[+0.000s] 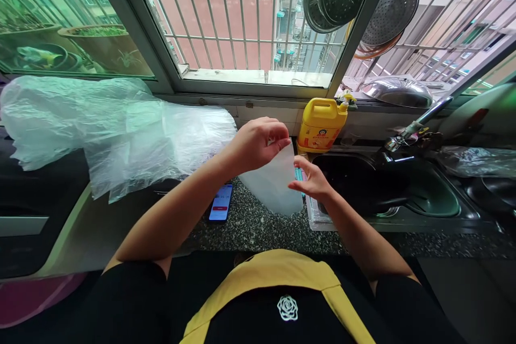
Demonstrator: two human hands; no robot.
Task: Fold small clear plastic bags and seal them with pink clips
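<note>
A thin, translucent white sheet (274, 191), possibly plastic film or a bag, hangs over the speckled countertop (258, 234). My left hand (264, 142) pinches its upper edge between thumb and fingers. On the sheet's right side is my right hand (312, 178), thumb and fingers apart with a gap between them. Whether its fingertips touch the sheet I cannot tell. Below my left forearm lies a phone (221, 203) with its screen lit. Partly hidden behind my right hand, a pale flat stack or box (318, 215) rests by the sink.
Large clear plastic wrapping (121, 123) covers the left side by the window. A yellow pump jug (322, 126) stands against the back wall. To the right are a dark sink (437, 193) and a faucet (411, 131). Colanders (389, 13) hang outside the window.
</note>
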